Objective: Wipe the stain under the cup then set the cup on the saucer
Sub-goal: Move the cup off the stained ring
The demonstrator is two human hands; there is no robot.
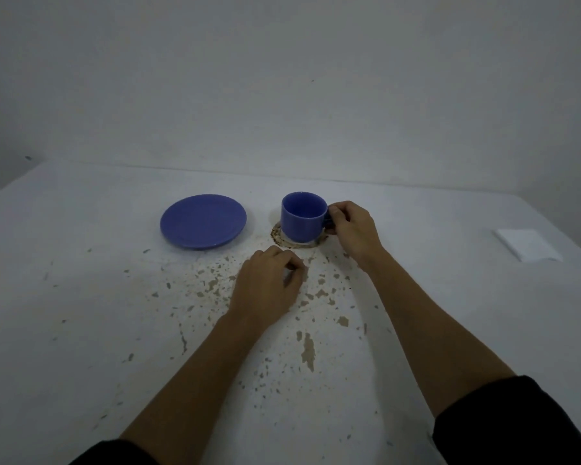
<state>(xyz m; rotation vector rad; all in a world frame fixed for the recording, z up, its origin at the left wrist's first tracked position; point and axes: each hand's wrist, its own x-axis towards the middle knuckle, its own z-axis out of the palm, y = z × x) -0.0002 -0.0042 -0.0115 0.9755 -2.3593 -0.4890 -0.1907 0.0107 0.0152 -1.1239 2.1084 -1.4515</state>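
A blue cup (302, 218) stands upright on the white table, on a brown ring-shaped stain (277, 235) that shows around its base. My right hand (354, 231) pinches the cup's handle on its right side. An empty blue saucer (203, 221) lies to the cup's left, apart from it. My left hand (269, 285) rests on the table in front of the cup with fingers curled loosely and nothing visible in it.
A folded white cloth or napkin (527, 245) lies at the right side of the table. The table (81, 297) has chipped, flaked paint patches (307, 350) in the middle and front. A plain wall stands behind the far edge.
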